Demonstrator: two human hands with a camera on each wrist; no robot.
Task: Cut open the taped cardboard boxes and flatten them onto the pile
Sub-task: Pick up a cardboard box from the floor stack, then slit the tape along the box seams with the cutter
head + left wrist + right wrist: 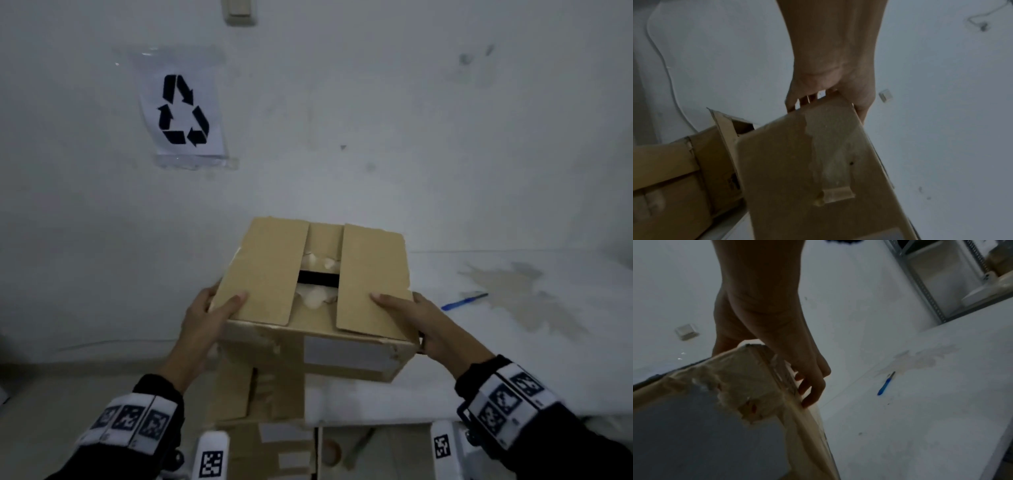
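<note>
Box: your cardboard box [315, 291] sits at the lower middle of the head view, lifted clear of the white table [513, 359], its top flaps parted with a dark gap between them.
Left hand: your left hand [209, 315] clamps the box's left near corner, thumb laid flat on the left flap, fingers wrapped down the side wall; the left wrist view shows that side with a torn tape strip [836, 170].
Right hand: your right hand [421, 325] mirrors it at the right near corner, thumb on the right flap, fingers curled under the edge.
Why held so: a two-sided grip probably keeps the loose flaps from swinging while you carry it.
Box to grip: the box's bulk lies ahead of and between both hands.
Pile: flattened cardboard [260, 387] lies just below the box, at lower centre.
Cutter: a blue knife [464, 301] rests on the table, right of centre, apart from your hands.
</note>
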